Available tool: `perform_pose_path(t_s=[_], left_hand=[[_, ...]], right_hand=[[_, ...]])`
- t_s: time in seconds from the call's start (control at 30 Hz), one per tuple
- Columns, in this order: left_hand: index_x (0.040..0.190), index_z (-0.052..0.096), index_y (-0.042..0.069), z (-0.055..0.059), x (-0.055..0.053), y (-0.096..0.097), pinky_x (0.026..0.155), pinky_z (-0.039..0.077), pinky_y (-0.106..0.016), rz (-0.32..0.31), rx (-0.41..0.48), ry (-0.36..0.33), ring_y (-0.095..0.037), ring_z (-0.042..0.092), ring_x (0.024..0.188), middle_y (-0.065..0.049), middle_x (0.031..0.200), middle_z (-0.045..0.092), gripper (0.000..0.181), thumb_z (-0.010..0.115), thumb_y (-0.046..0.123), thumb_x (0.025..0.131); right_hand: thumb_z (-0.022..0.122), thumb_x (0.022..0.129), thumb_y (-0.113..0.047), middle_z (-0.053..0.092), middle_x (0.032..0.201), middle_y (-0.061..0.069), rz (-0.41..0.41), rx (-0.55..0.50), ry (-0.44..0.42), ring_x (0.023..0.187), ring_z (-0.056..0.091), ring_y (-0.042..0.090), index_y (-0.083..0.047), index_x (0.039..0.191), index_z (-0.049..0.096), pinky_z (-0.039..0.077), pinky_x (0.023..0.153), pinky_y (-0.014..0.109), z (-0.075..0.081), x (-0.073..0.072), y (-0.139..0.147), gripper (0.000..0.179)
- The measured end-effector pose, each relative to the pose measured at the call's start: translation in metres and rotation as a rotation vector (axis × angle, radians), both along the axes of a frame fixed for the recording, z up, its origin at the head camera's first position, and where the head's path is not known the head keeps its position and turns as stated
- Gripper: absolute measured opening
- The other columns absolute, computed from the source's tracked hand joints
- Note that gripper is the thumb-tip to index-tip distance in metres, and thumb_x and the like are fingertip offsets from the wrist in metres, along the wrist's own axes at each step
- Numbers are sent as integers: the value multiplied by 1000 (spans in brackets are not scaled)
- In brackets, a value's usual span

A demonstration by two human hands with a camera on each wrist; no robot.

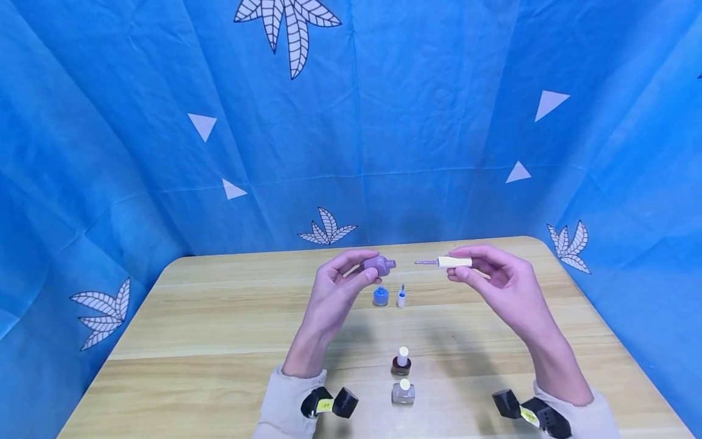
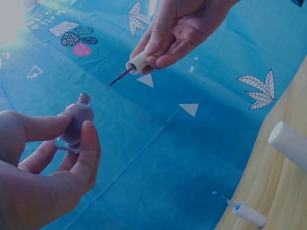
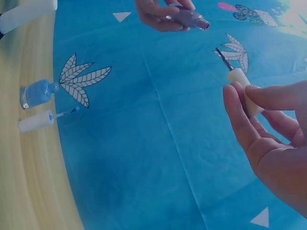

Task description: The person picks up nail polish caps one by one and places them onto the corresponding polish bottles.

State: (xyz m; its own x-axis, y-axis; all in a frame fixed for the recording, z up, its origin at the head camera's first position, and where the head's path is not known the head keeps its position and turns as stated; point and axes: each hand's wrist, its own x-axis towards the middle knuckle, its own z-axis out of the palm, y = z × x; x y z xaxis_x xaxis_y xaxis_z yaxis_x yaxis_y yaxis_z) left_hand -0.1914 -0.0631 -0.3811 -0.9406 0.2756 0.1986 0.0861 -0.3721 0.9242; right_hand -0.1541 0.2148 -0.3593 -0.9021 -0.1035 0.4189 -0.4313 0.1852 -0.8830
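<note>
Between thumb and fingers, my left hand (image 1: 341,285) grips a purple nail polish bottle (image 1: 378,265), uncapped and tilted so its neck points right. Opposite it, my right hand (image 1: 501,283) pinches the white nail polish cap (image 1: 454,262), its purple-coated brush (image 1: 425,263) pointing left toward the bottle. A gap separates brush tip and neck; both are held above the table. Below them on the table stand an open blue nail polish bottle (image 1: 381,297) and, just right of it, a white cap (image 1: 401,299) standing upright with its blue brush up.
Nearer on the wooden table (image 1: 219,329) stand a dark red nail polish bottle (image 1: 401,365) and a clear-grey one (image 1: 403,393), both with white caps on. A blue patterned cloth (image 1: 411,122) hangs behind and at the sides of the table.
</note>
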Motion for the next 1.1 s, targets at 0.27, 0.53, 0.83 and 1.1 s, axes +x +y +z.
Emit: perform_pose_path(t_s=[0.27, 0.53, 0.83, 1.1], left_hand=[[126, 68, -1, 4, 3, 1, 104, 53, -38, 19, -56, -6, -32, 65, 121, -17, 131, 64, 34, 70, -5, 92], [125, 69, -2, 5, 5, 3, 104, 53, -36, 10, -81, 18, -28, 68, 114, -17, 127, 67, 35, 72, -6, 90], [124, 69, -4, 4, 5, 4, 104, 53, -37, 11, -105, 33, -30, 67, 115, -17, 129, 65, 33, 71, -7, 91], [125, 67, -7, 5, 5, 6, 104, 53, -37, -11, -122, 46, -30, 66, 116, -18, 130, 64, 34, 71, -7, 91]], right_hand=[[73, 91, 8, 76, 105, 11, -45, 13, 47, 94, 75, 19, 3, 118, 70, 61, 83, 25, 4, 3, -4, 28], [74, 88, 11, 76, 104, 11, -41, 41, 76, 90, 76, 19, 2, 115, 72, 62, 82, 27, 5, 3, -7, 28], [73, 88, 12, 75, 105, 12, -14, 42, 83, 92, 75, 20, 2, 115, 72, 61, 83, 29, 4, 2, -8, 28], [72, 88, 14, 74, 107, 14, 8, 36, 89, 96, 73, 19, 2, 115, 71, 61, 86, 31, 5, 1, -11, 29]])
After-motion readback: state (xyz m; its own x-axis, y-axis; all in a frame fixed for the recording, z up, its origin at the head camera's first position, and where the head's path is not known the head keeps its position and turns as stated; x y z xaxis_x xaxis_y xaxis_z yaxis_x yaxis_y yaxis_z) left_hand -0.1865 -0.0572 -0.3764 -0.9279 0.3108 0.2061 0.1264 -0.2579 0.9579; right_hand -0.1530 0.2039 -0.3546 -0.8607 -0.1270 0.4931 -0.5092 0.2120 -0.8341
